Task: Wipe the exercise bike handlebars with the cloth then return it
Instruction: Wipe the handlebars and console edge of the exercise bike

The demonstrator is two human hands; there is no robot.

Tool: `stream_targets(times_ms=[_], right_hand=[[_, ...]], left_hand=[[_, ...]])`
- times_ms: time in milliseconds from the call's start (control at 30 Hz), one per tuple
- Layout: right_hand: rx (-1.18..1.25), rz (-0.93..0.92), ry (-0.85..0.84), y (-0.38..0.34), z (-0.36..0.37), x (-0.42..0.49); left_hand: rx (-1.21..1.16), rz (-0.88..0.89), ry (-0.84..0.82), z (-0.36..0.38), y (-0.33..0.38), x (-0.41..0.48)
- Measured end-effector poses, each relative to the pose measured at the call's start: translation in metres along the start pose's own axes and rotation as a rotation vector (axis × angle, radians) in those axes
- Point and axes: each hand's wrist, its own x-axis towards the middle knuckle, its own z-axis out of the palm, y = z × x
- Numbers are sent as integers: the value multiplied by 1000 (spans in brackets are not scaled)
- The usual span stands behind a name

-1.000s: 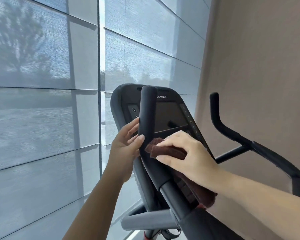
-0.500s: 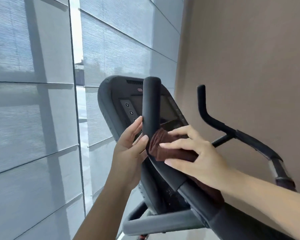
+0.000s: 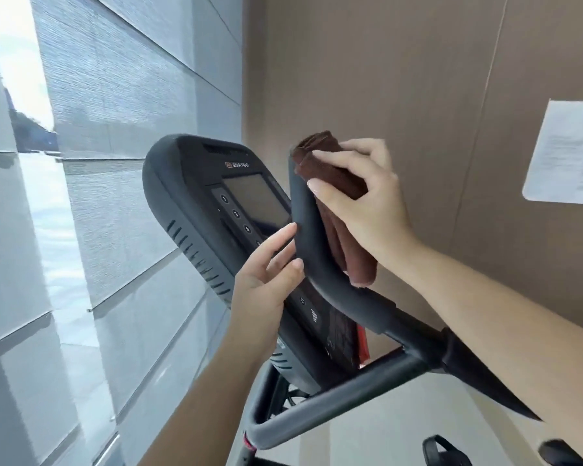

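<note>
Pinching the brown cloth (image 3: 334, 181) in the right hand (image 3: 367, 203), thumb and fingers curled over it, pressing it onto the very top of the upright end of the black handlebar (image 3: 312, 260). Letting the rest of the cloth dangle down the bar's right side (folded over a couple of times, by the look of it). Resting the left hand (image 3: 266, 280) against the bar's left side lower down, fingers pretty much straight, thumb tip touching the grip, not really wrapped round anything. Looking past the bar at the bike's console (image 3: 196, 203), screen dark, number buttons beside it. Spotting a white printed sheet (image 3: 566, 153) on the brown wall (image 3: 384, 79) to the right, grey blinds (image 3: 132, 89) on the left.
</note>
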Motion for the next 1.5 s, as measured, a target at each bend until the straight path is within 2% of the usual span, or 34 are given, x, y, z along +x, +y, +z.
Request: stream_targets(times_ms=[200, 267, 333, 433, 533, 633, 767, 833, 900, 967, 1100, 1167, 1300, 1500], right_hand=[[-265, 94, -360, 1, -40, -59], [-294, 130, -418, -4, -50, -59], [-286, 132, -313, -7, -47, -47], [-202, 58, 9, -10, -15, -22], [-217, -33, 152, -7, 14, -14], [-281, -82, 123, 4, 11, -30], [-306, -50, -115, 11, -21, -54], [-333, 40, -228, 12, -35, -60], [-388, 95, -247, 9, -40, -62], [-400, 110, -116, 2, -34, -56], [-317, 7, 293, -18, 5, -20], [-438, -55, 348, -23, 26, -8], [-781, -160, 310, -21, 40, -30], [-1026, -129, 122, -25, 33, -82]], left_hand=[[112, 69, -140, -12, 7, -3], [199, 112, -186, -18, 8, 0], [325, 172, -201, -25, 7, 5], [606, 389, -196, -38, 5, 16], [946, 603, -225, -54, 0, 33], [1124, 768, -247, -71, -7, 53], [1311, 986, -242, -83, -20, 71], [1333, 1052, -232, -85, -25, 74], [1302, 1093, -223, -85, -28, 74], [1263, 1118, -220, -86, -28, 75], [1228, 1178, -207, -95, -22, 82], [1222, 1200, -195, -101, -17, 88], [1211, 1255, -192, -117, -11, 99], [1116, 1357, -223, -133, -12, 113]])
